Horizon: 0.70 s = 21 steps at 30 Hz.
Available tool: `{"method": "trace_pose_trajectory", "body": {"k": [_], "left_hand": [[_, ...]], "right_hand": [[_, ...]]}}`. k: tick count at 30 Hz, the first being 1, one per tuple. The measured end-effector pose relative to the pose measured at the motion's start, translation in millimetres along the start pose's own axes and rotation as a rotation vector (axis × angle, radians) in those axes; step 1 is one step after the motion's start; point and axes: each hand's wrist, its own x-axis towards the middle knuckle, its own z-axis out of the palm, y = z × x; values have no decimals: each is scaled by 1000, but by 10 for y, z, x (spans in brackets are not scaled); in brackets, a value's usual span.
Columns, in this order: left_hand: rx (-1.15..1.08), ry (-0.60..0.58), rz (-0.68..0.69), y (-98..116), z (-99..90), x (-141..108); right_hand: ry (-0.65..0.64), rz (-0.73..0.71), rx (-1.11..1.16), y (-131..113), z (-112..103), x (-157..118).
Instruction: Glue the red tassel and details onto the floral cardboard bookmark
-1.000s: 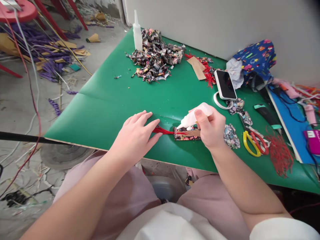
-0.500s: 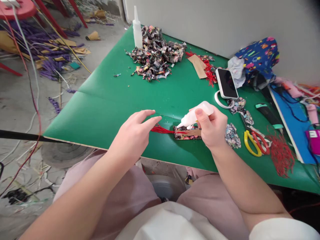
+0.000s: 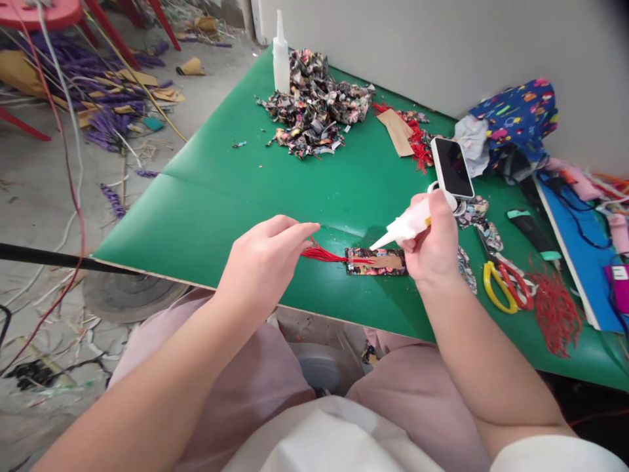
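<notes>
My right hand (image 3: 433, 242) is closed around a white squeeze bottle (image 3: 410, 221), whose nozzle points down-left at the upper edge of a patterned fabric strip (image 3: 377, 269). The strip lies flat on the green table (image 3: 221, 216), with a brown piece (image 3: 388, 261) along its middle. A red tassel (image 3: 324, 253) runs out from its left end. Just left of the tassel, my left hand (image 3: 265, 262) hovers with its fingers bent and the fingertips near the threads; whether they touch is unclear, and nothing shows in it.
Behind are a pile of fabric scraps (image 3: 324, 105) and a second white bottle (image 3: 282, 65). To the right lie a phone (image 3: 453, 167), scissors (image 3: 500, 288), a dark cutter (image 3: 533, 235), red threads (image 3: 555, 314) and a blue board (image 3: 570, 242).
My right hand and the bottle have moved right, the nozzle sliding along the strip's upper edge. My left fingers have come closer together. The whole view has shifted slightly.
</notes>
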Motion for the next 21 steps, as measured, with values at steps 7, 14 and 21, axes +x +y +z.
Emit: {"method": "trace_pose_trajectory", "body": {"k": [7,14,21], "left_hand": [[-52,-92,-25,-3,27,-6],[-619,-74,-416,122,-40,58],[-1249,-34,-706,73,-91,133]], "right_hand": [[-73,238,190,-118,5,28],[-74,304,171,-43,-37,60],[-69,302,195,-29,-20,55]]}}
